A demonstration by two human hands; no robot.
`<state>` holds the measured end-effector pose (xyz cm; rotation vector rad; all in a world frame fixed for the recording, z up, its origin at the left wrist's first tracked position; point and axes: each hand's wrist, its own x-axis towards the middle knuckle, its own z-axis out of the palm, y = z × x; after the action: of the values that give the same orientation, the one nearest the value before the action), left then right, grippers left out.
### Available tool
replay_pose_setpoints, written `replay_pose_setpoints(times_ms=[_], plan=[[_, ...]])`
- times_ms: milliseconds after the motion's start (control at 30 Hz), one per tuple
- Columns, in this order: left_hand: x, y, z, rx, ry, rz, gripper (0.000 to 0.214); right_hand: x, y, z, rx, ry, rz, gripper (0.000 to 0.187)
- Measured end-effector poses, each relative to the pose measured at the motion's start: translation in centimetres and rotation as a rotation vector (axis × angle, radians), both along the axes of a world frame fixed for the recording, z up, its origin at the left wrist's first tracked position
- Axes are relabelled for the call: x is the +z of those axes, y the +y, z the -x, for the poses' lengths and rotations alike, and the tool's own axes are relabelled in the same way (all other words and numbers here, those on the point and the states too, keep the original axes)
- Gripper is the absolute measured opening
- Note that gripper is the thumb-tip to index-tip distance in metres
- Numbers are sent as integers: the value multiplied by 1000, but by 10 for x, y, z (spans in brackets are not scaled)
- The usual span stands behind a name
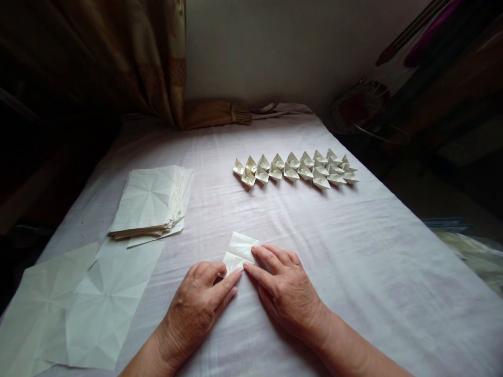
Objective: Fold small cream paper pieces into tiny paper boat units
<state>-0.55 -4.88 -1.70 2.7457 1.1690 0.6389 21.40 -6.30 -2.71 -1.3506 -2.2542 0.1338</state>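
A small piece of folded paper (240, 246), whitish with crease lines, lies on the cloth between my hands. My left hand (200, 293) has its fingers curled, pinching the lower left edge of the paper, with the thumb along the near edge. Reaching in from the other side, my right hand (285, 285) holds the paper's right edge down under its fingertips. The near corner of the paper is partly covered by both hands. Farther off stand several folded paper boats (291, 173) in close rows.
At the left sits a stack of creased paper sheets (147, 196). Nearer, loose creased sheets (106, 303) overlap on the pale bedsheet (373, 272). A brown curtain (157, 57) hangs at the back left. Plastic bags (473, 251) lie beyond the right edge.
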Motion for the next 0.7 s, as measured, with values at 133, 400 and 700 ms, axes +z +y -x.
replay_pose_setpoints(times_ms=[133,400,700], plan=[[-3,-4,0,6,30,13,30,0,-1,0,-1,-8,0,29],[-4,-4,-2,6,50,-8,32,-2,0,-1,5,-22,13,31],[-2,1,0,24,-90,-29,26,-1,-1,0,4,-27,-18,30]])
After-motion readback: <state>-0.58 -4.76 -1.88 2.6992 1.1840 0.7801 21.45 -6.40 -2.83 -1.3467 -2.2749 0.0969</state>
